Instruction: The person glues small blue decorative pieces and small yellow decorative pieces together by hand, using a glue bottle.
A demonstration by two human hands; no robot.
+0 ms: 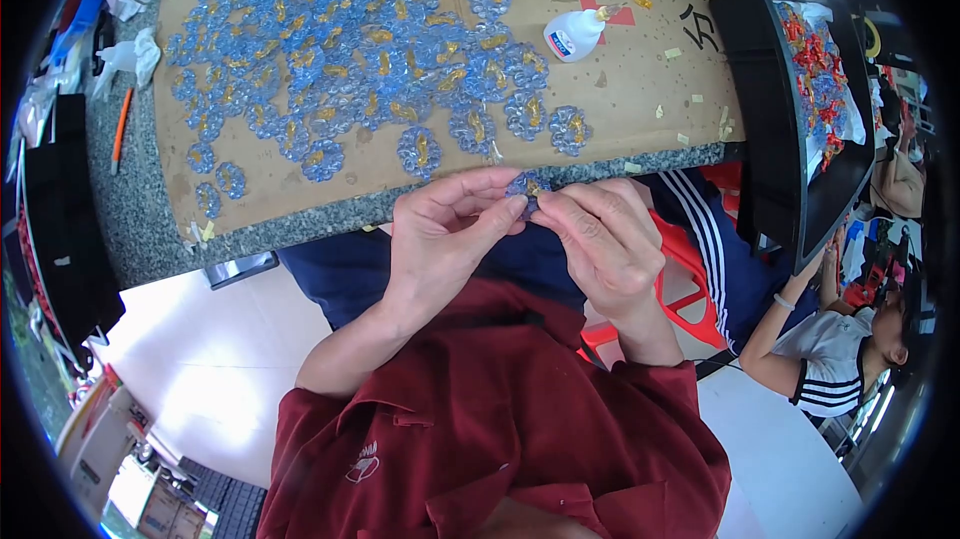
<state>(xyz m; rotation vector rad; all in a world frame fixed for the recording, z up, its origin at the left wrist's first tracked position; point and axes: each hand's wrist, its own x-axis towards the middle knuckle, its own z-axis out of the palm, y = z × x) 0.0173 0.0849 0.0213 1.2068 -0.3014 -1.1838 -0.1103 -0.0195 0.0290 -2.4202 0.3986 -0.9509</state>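
Both hands meet just off the tabletop (pixel 140 229) edge: left hand (pixel 445 229) and right hand (pixel 600 239) pinch one blue flower (pixel 526 186) between fingertips. Finished flowers (pixel 350 49) cover the cardboard (pixel 640 69) beside a glue bottle (pixel 575 34).

Dark red shirt, perhaps navy trousers.

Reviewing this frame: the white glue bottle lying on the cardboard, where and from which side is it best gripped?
Probably the white glue bottle is best taken across its wide body, from above. It lies on its side on the cardboard sheet, nozzle pointing right, so the body's rounded flanks are exposed while the nozzle is thin. Both the left hand and right hand are pinching a blue ornament.
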